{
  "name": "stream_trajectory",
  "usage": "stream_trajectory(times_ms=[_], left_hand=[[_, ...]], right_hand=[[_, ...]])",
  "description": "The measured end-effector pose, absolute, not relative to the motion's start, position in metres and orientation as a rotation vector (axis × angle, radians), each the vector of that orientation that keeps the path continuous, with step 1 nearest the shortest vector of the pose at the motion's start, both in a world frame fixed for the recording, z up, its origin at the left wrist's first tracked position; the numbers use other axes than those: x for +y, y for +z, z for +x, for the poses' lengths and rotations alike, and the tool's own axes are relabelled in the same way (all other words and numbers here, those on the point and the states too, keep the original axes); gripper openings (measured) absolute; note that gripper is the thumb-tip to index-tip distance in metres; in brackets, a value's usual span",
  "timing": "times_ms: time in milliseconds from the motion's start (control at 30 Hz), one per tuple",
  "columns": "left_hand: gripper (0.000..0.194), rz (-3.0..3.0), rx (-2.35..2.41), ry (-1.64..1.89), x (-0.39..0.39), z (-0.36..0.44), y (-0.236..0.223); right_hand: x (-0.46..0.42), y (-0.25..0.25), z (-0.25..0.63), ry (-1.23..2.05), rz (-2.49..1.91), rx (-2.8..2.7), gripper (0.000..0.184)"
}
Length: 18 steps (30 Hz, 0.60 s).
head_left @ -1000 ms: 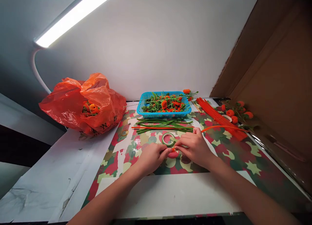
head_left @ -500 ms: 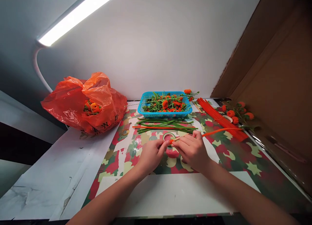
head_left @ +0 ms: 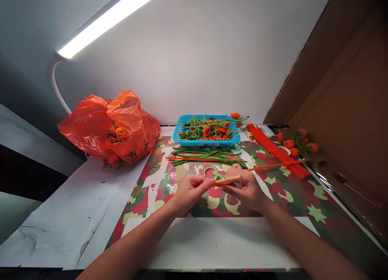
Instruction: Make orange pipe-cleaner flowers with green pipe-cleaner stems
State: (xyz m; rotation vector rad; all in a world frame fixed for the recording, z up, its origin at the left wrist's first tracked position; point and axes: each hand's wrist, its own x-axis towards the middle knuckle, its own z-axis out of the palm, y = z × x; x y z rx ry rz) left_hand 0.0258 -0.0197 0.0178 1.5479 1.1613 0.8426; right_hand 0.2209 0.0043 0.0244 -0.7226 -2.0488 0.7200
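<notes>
My left hand (head_left: 190, 193) is closed, its thumb and finger pinching one end of a short wooden stick (head_left: 232, 179) where a bit of orange fuzz is wound. My right hand (head_left: 245, 189) is curled round an orange pipe cleaner (head_left: 273, 165), whose long end runs out to the right. The stick lies across the front of my right fingers and points right. Just behind the hands is a roll of green tape (head_left: 209, 168), partly covered. Several green pipe cleaners (head_left: 206, 154) lie beyond it, with an orange one among them.
A blue basket (head_left: 207, 143) of orange flowers with green stems stands at the back. To its left is a red plastic bag (head_left: 136, 126) with more flowers. A bundle of orange pipe cleaners (head_left: 266, 142) and several flowers (head_left: 289, 144) lie right, beside a cardboard panel (head_left: 339, 94).
The wooden stick, hidden at first, has come into sight and now lies across the front of my right fingers. My left hand keeps its pinch. The view has shifted slightly.
</notes>
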Motion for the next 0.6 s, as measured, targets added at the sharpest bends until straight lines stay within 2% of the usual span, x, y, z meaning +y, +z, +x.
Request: stream_trajectory(times_ms=[100, 167, 367, 600], left_hand=[[0.051, 1.707, 1.102, 0.755, -0.02, 0.022, 0.02], [0.048, 1.803, 1.088, 0.699, -0.02, 0.019, 0.02], [0.044, 2.01, 1.114, 0.527, -0.014, 0.011, 0.021], [0.044, 2.234, 1.148, 0.426, -0.01, 0.009, 0.023]], right_hand=[[0.014, 0.022, 0.229, 0.993, -0.658, -2.146, 0.044], [0.017, 0.019, 0.232, 1.048, -0.667, -2.219, 0.042], [0.015, 0.023, 0.233, 0.792, -0.768, -2.35, 0.024], [0.011, 0.027, 0.231, 0.505, -0.786, -2.455, 0.029]])
